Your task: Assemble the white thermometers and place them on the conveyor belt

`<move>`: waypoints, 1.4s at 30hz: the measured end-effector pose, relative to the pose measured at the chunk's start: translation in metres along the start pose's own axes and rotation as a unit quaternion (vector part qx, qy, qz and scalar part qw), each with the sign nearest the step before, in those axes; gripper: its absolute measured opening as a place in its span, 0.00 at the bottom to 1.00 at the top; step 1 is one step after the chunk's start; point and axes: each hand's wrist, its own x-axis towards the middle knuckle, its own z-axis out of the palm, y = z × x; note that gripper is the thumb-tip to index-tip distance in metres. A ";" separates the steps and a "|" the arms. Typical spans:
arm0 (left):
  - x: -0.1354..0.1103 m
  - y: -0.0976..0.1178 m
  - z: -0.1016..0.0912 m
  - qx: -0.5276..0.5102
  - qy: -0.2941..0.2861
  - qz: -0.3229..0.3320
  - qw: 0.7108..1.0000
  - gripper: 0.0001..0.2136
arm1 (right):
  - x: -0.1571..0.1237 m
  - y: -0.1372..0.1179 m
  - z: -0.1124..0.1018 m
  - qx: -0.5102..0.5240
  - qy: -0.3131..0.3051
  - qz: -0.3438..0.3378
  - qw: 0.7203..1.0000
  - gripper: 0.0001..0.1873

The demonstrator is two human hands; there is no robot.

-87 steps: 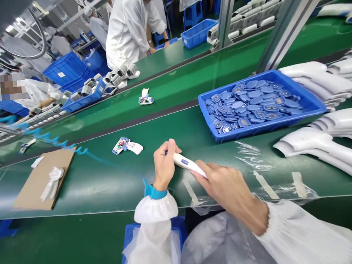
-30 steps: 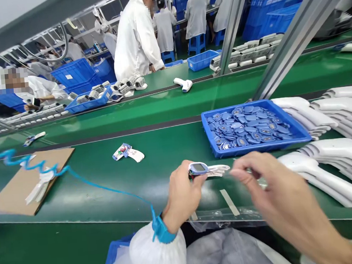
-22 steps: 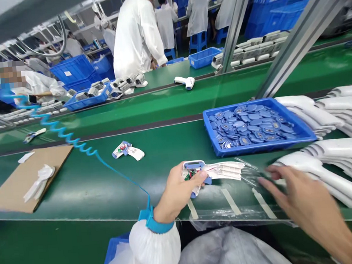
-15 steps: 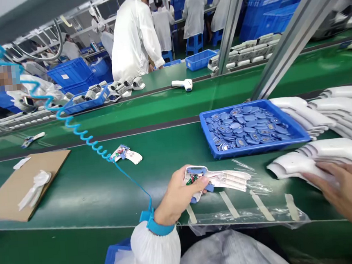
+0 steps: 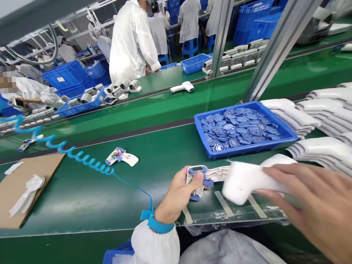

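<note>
My left hand [image 5: 181,190] is closed on an open thermometer half [image 5: 198,172], a white handle-shaped shell with blue parts and wiring inside. A blue wrist strap [image 5: 161,223] with a coiled cord circles that wrist. My right hand [image 5: 320,195], slightly blurred, grips a white housing shell [image 5: 245,181] by its narrow end. The shell's wide end hangs just right of the open half and covers part of its handle. Behind both hands stands a blue tray [image 5: 207,149] of small blue plastic pieces. Stacked white shells [image 5: 325,147] lie at the right.
Another open half [image 5: 122,156] lies on the green belt [image 5: 86,197]. At the left, cardboard [image 5: 0,205] bears a white piece [image 5: 30,193]. A metal post [image 5: 268,54] slants upward behind the tray. A gun-shaped unit [image 5: 183,87] lies on the far belt; co-workers in white coats [image 5: 130,37] are beyond.
My right hand has lifted a white shell from the stack and carried it left, beside the open half. My left hand keeps its hold, with the half turned slightly.
</note>
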 end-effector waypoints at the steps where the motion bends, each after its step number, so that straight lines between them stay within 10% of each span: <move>1: 0.000 0.000 0.001 -0.004 -0.008 0.003 1.000 0.26 | 0.008 -0.016 0.000 -0.010 -0.005 -0.061 0.998 0.15; 10: -0.006 -0.003 0.002 0.079 -0.014 0.042 0.996 0.22 | 0.039 -0.061 0.042 0.023 -0.047 -0.180 0.982 0.19; 17: -0.010 -0.007 -0.001 0.220 -0.030 0.065 0.973 0.24 | 0.028 -0.055 0.049 0.096 -0.239 -0.026 0.966 0.21; 24: -0.016 -0.018 0.008 0.230 0.055 0.094 0.967 0.26 | 0.041 -0.056 0.028 0.379 -0.407 0.103 0.825 0.16; 31: -0.030 -0.043 0.004 0.408 0.112 0.226 0.878 0.21 | 0.032 -0.063 0.016 0.526 -0.437 0.248 0.686 0.29; 35: -0.031 -0.059 0.002 0.455 0.121 0.239 0.849 0.22 | 0.026 -0.070 0.014 0.527 -0.430 0.253 0.688 0.30; 42: -0.031 -0.046 0.000 0.397 0.065 0.186 0.896 0.21 | 0.021 -0.060 0.010 0.469 -0.428 0.170 0.754 0.21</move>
